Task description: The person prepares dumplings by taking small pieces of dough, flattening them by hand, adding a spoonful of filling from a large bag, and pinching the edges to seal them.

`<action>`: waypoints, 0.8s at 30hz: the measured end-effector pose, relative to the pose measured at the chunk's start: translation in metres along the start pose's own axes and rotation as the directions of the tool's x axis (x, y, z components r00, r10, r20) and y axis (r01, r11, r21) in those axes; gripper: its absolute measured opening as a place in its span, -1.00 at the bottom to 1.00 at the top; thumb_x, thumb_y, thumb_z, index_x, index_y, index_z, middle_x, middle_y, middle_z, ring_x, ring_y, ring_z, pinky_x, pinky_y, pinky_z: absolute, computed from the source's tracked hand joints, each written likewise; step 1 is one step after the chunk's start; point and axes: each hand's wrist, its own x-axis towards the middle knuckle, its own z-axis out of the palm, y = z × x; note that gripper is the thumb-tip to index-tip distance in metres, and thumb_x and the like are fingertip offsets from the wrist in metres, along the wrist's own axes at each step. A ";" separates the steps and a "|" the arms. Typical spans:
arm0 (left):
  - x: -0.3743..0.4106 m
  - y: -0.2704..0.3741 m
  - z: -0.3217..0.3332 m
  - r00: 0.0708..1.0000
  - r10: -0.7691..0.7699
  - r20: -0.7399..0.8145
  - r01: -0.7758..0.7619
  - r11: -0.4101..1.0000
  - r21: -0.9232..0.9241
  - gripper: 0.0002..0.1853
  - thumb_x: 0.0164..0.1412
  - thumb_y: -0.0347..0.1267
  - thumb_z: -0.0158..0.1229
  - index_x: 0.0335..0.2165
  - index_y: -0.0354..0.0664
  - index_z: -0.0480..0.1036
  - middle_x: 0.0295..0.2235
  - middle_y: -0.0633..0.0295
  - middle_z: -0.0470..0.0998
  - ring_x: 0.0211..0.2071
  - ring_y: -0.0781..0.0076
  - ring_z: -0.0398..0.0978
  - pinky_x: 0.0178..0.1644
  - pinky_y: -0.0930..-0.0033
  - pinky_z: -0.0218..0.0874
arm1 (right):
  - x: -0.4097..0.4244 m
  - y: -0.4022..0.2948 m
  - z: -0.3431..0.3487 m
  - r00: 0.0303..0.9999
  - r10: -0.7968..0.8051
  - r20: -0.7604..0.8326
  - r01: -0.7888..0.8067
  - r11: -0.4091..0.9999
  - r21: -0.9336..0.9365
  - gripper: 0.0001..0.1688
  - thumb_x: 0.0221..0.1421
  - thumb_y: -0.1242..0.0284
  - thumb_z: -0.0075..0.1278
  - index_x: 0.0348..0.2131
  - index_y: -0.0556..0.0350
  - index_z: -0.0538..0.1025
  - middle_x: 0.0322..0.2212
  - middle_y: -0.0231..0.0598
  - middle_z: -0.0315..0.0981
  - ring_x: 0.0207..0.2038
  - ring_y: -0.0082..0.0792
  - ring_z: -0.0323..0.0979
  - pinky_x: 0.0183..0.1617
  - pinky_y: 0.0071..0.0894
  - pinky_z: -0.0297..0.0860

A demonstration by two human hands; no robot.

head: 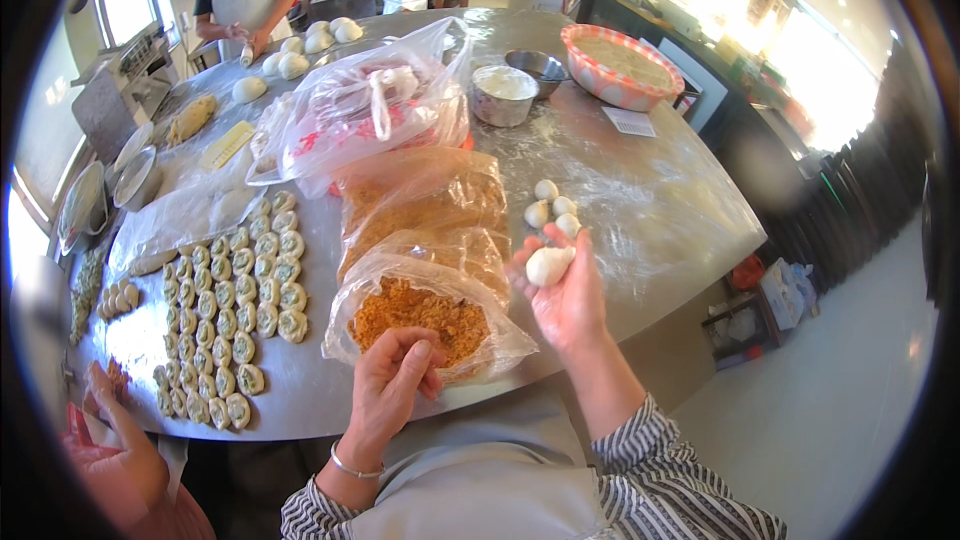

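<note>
On the upturned palm of my right hand rests a rounded white dough ball, slightly pointed at one side, with the fingers curled loosely round it. My left hand is over the near edge of an open plastic bag of orange-brown crumbly filling; its fingers are bent and the thumb lies near the fingertips. Whether anything is pinched there is hidden. Several small white dough balls lie on the metal table, just beyond my right hand.
Rows of filled dough pieces lie left, near a co-worker's hands. Beyond the filling stand knotted plastic bags, a metal pot of flour, a metal bowl and a checked basin. Another person rolls dough at the far left.
</note>
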 end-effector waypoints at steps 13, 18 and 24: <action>-0.018 -0.016 -0.012 0.998 0.040 -0.039 -0.033 0.985 0.170 -0.80 0.37 -0.44 0.20 -0.10 -0.32 0.53 -0.38 0.31 0.60 -0.43 0.68 0.50 -0.35 0.59 0.37 | 0.098 -0.070 -0.172 0.939 -0.294 0.178 0.107 -0.242 -0.964 -0.15 0.44 0.02 -0.31 0.45 0.13 -0.04 0.46 0.03 -0.15 0.49 -0.03 -0.15 0.52 0.04 -0.14; -0.037 -0.022 -0.033 0.988 0.139 -0.063 -0.099 0.900 0.425 -0.83 0.38 -0.45 0.16 -0.11 -0.30 0.55 -0.40 0.30 0.65 -0.44 0.69 0.54 -0.35 0.59 0.40 | 0.118 -0.044 -0.173 0.993 -0.110 -0.045 -0.115 -0.789 -0.603 -0.21 0.44 0.10 -0.38 0.46 0.06 -0.03 0.49 -0.09 -0.21 0.52 -0.03 -0.29 0.51 0.08 -0.14; -0.037 -0.029 -0.061 0.903 0.253 -0.347 -0.069 0.883 0.464 -0.85 0.28 -0.46 0.27 -0.19 -0.29 0.59 -0.43 0.30 0.58 -0.45 0.71 0.44 -0.37 0.58 0.32 | 0.201 -0.061 -0.213 0.995 -0.096 0.038 -0.053 -0.794 -0.605 -0.25 0.41 0.16 -0.33 0.41 0.15 0.08 0.44 0.03 -0.09 0.48 0.04 -0.14 0.48 0.07 -0.05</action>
